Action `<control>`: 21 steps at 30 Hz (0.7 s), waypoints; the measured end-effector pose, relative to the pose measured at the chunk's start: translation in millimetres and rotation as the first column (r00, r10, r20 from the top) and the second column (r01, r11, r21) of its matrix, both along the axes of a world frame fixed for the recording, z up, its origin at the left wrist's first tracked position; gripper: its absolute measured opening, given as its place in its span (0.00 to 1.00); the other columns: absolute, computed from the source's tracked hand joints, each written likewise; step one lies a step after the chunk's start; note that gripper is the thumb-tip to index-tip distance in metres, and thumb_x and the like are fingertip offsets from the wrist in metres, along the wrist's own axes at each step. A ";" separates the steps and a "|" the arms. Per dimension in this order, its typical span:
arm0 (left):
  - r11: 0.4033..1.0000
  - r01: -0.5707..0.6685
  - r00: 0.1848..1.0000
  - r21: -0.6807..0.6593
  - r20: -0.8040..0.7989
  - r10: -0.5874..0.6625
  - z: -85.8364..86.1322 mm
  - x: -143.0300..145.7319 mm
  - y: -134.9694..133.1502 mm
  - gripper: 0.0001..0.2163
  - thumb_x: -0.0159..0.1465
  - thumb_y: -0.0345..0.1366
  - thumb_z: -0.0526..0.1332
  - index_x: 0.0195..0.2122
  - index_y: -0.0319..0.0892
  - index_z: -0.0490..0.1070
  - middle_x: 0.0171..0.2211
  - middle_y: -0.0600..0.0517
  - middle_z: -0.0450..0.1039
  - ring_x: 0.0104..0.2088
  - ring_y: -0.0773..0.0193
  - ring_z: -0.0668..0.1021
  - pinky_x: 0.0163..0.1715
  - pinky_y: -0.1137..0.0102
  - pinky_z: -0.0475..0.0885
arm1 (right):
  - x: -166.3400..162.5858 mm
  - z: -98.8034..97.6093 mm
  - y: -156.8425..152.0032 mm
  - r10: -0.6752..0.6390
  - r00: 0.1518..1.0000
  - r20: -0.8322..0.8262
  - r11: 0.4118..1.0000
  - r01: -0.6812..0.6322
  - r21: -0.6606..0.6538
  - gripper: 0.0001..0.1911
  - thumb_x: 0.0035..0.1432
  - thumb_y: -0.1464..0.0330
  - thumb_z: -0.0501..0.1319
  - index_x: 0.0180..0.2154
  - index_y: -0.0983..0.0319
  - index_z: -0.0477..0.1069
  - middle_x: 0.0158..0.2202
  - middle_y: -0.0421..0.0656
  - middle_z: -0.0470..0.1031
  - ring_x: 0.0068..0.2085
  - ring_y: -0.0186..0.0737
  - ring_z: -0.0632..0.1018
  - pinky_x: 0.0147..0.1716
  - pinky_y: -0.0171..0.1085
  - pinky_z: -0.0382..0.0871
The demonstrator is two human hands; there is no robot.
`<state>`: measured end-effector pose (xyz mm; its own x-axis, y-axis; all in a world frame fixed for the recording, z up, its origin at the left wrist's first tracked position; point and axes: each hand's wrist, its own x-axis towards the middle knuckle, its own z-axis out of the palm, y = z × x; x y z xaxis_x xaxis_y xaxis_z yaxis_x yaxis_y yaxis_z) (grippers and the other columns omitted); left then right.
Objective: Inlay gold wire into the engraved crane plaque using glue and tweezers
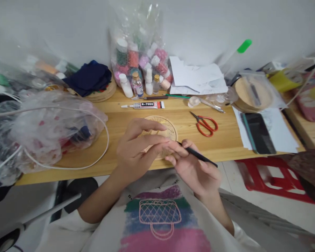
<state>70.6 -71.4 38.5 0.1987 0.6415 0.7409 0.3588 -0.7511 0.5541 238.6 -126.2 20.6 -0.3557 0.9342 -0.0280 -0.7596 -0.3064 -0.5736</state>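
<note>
My right hand (199, 171) is closed around a slim black pen-like tool (203, 158), which slants from its palm up toward my left hand. Thumb and fingers of my left hand (140, 147) are pinched together at the tool's upper end, touching the fingertips of my right hand. Whatever sits in that pinch is too small or hidden to make out. Beneath my left hand, a round wooden disc (173, 130) with a fine golden line pattern lies on the wooden table (183, 113). My left hand covers much of the disc.
Red-handled scissors (205, 125) lie right of the disc, a B-7000 glue tube (147, 105) behind it. Small bottles (138, 85) and bagged jars (133, 56) stand at the back. A plastic bag (60, 126) and white cable (108, 138) occupy the left; a phone (259, 133) lies right.
</note>
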 end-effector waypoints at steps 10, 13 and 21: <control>0.982 -0.126 0.982 0.143 -0.125 0.145 -10.1 9.4 -5.4 0.06 0.63 0.25 0.63 0.40 0.41 0.72 0.40 0.51 0.76 0.44 0.65 0.76 0.47 0.68 0.72 | -7.5 -11.7 7.6 0.024 0.984 -0.178 0.994 -0.043 -0.102 0.13 0.56 0.56 0.61 0.44 0.48 0.71 0.56 0.32 0.76 0.58 0.34 0.73 0.54 0.37 0.68; 0.994 -0.103 0.994 0.029 -0.032 0.104 -10.3 11.1 -8.0 0.05 0.64 0.28 0.62 0.39 0.45 0.72 0.39 0.52 0.75 0.42 0.65 0.76 0.45 0.65 0.73 | -6.9 -9.9 10.6 0.034 0.979 -0.201 0.996 -0.050 -0.070 0.13 0.57 0.56 0.61 0.45 0.48 0.71 0.56 0.31 0.76 0.59 0.32 0.72 0.54 0.36 0.69; 0.706 0.489 0.695 -0.513 0.718 0.041 -18.5 15.3 -5.0 0.13 0.65 0.44 0.64 0.27 0.42 0.69 0.27 0.55 0.67 0.31 0.68 0.71 0.34 0.71 0.69 | -13.4 -8.0 11.3 0.044 0.977 -0.211 0.994 -0.064 -0.087 0.12 0.58 0.57 0.62 0.45 0.48 0.72 0.54 0.31 0.78 0.58 0.35 0.74 0.51 0.39 0.72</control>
